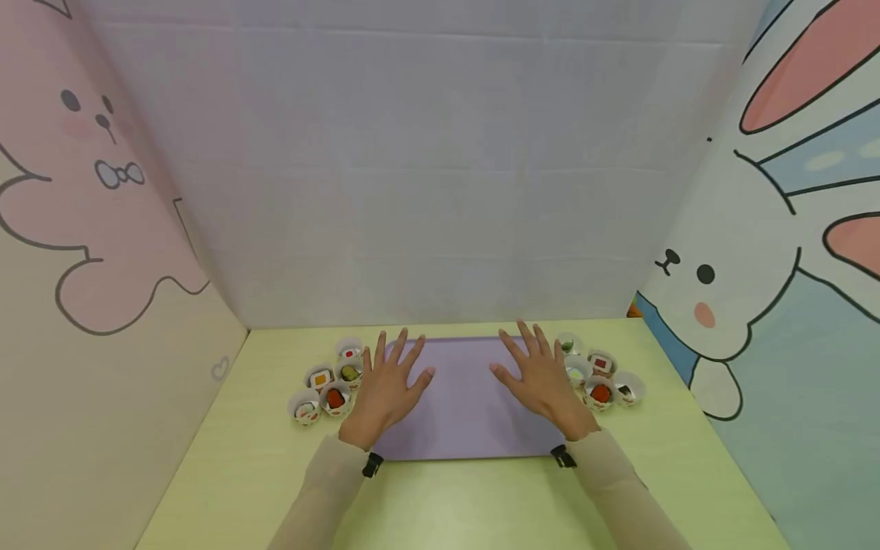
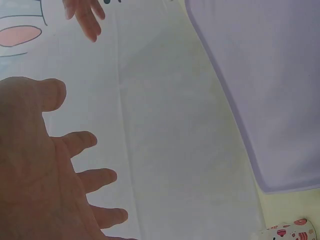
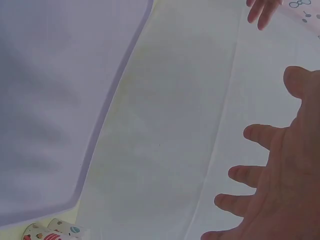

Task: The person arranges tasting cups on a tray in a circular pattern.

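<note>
Both hands hover over a flat purple tray [image 1: 457, 412] in the head view, fingers spread and holding nothing. The left hand [image 1: 392, 386] is above the tray's left side, close to a cluster of small paper cups [image 1: 305, 407] with little items inside. Above the tray's right side is the right hand [image 1: 543, 378], beside a second cluster of cups [image 1: 601, 393]. In the left wrist view the left palm [image 2: 40, 170] shows with its fingers apart. Likewise, the right wrist view shows the right palm [image 3: 285, 175] and its spread fingers. Each hand partly covers the tray's edge.
A pale yellow table [image 1: 467, 500] carries the tray and cups. Behind it rises a white cloth backdrop [image 1: 426, 183]. Side panels with cartoon drawings stand at the left [image 1: 103, 229] and right [image 1: 791, 367]. Patterned cup sides [image 3: 45, 232] show low in the right wrist view.
</note>
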Action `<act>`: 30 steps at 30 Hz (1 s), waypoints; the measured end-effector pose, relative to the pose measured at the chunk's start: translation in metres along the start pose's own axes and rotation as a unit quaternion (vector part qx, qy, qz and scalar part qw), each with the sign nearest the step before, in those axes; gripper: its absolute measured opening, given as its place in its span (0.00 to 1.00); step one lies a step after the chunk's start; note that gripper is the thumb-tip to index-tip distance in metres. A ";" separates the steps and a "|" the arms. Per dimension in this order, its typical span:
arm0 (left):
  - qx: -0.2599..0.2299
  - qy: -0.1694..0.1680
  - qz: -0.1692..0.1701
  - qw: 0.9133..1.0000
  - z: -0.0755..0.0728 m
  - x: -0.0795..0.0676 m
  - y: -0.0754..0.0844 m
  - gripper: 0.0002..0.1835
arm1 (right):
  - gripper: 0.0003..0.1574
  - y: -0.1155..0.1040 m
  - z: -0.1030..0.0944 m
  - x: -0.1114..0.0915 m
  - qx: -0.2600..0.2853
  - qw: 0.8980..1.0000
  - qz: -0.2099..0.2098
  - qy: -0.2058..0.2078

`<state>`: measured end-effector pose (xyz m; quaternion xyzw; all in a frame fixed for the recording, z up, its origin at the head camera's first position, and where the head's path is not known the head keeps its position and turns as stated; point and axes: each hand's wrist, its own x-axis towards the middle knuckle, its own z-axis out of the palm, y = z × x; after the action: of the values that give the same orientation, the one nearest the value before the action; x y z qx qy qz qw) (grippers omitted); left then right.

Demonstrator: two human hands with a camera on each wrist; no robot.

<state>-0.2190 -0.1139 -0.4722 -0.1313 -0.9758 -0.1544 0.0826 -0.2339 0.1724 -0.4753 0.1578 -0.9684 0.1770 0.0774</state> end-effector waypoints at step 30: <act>-0.159 0.017 -0.058 0.985 0.018 -0.015 -0.032 0.38 | 0.45 0.035 0.004 -0.026 0.045 0.994 0.021 0.098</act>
<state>-0.2155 -0.1413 -0.5010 -0.0829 -0.9433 -0.3142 0.0682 -0.2212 0.2091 -0.4959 0.1223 -0.9505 0.2363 0.1606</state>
